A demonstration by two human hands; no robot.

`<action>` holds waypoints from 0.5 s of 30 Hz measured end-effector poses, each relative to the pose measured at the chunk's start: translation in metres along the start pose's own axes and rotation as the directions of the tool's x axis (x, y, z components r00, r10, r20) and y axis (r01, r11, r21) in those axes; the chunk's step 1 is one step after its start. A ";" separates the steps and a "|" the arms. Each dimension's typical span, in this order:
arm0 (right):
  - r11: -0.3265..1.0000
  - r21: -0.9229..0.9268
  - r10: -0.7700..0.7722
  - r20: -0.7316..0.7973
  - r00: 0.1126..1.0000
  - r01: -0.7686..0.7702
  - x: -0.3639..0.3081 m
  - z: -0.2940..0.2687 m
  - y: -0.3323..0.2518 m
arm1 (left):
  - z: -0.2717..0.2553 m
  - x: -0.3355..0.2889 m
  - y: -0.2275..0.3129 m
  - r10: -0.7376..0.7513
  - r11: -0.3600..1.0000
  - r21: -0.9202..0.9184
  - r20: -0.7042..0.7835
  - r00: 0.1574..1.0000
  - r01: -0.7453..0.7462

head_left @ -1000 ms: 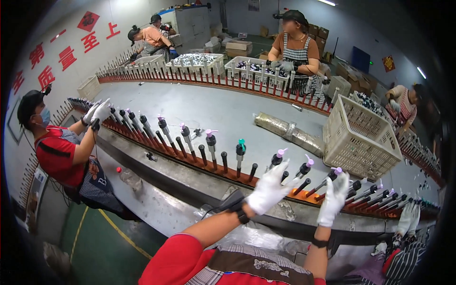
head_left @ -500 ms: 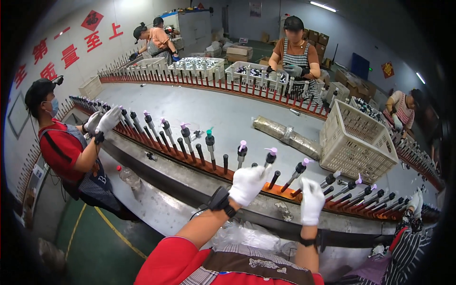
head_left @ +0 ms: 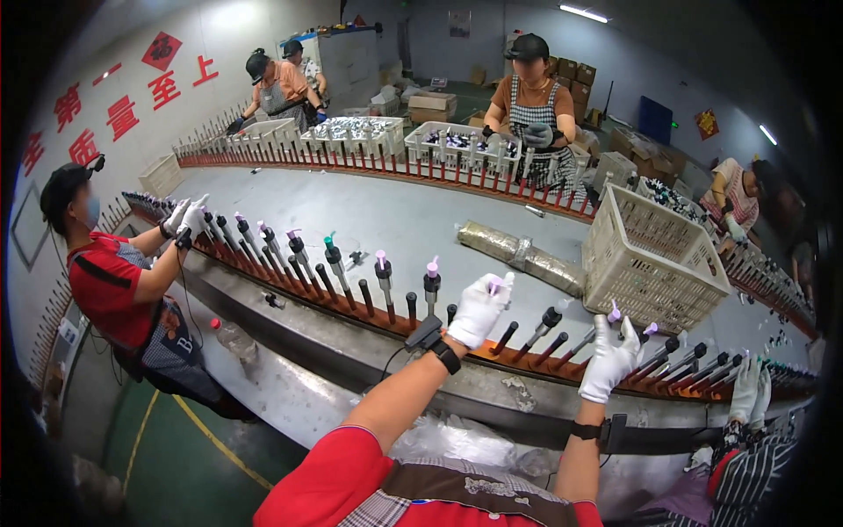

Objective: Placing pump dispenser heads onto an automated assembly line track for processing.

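Observation:
My left hand [head_left: 481, 312], in a white glove, is closed at the lilac head of a lotion pump [head_left: 495, 285], whose body is mostly hidden behind the glove. My right hand [head_left: 612, 358], also gloved, has its fingers apart around another lilac pump head [head_left: 614, 312]; whether they touch it I cannot tell. Between the hands, a black-collared pump [head_left: 537, 329] leans on its peg with no lilac head visible. Left of my hands, two lilac-headed pumps [head_left: 432, 279] and a green-topped pump [head_left: 333, 253] stand on the line of pegs.
A white plastic crate [head_left: 654, 255] and a taped brown roll [head_left: 520, 255] lie on the grey table [head_left: 378, 193]. Clear plastic bags [head_left: 461, 439] lie below the rail. A masked co-worker [head_left: 110, 272] stands left; another person's gloved hands [head_left: 749, 391] work at right.
The line of pumps has shifted left, and the view has turned slightly. My left hand has moved right relative to the pumps. My right hand has lifted, its fingers now spread.

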State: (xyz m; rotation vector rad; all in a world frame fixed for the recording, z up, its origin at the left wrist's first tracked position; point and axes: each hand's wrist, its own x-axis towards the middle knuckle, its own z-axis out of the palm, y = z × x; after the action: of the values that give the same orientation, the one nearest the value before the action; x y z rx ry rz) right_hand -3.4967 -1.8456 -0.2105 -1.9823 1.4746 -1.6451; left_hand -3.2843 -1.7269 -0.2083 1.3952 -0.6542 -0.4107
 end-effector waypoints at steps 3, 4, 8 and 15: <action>0.898 0.432 0.125 -0.062 0.990 -0.086 -0.006 -0.003 0.027 | -0.016 -0.007 0.006 0.031 0.998 0.056 -0.066 0.997 -0.027; 0.917 0.378 -0.058 -0.184 0.981 0.125 -0.005 -0.007 0.030 | -0.022 -0.012 0.004 0.004 1.000 -0.012 -0.069 0.998 -0.005; 0.680 0.677 0.309 0.085 0.947 -0.282 0.012 0.011 -0.007 | -0.054 0.013 -0.009 0.094 0.976 0.214 -0.200 0.975 -0.050; 0.770 0.514 0.094 0.494 0.864 -0.378 0.012 0.041 -0.006 | -0.102 0.036 -0.022 0.153 0.900 0.435 -0.265 0.952 -0.023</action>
State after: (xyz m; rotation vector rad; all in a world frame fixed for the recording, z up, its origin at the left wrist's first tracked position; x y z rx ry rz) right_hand -3.4607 -1.8692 -0.2141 -1.5709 0.8453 -1.2191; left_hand -3.1888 -1.6744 -0.2283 1.7935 -0.5786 0.0259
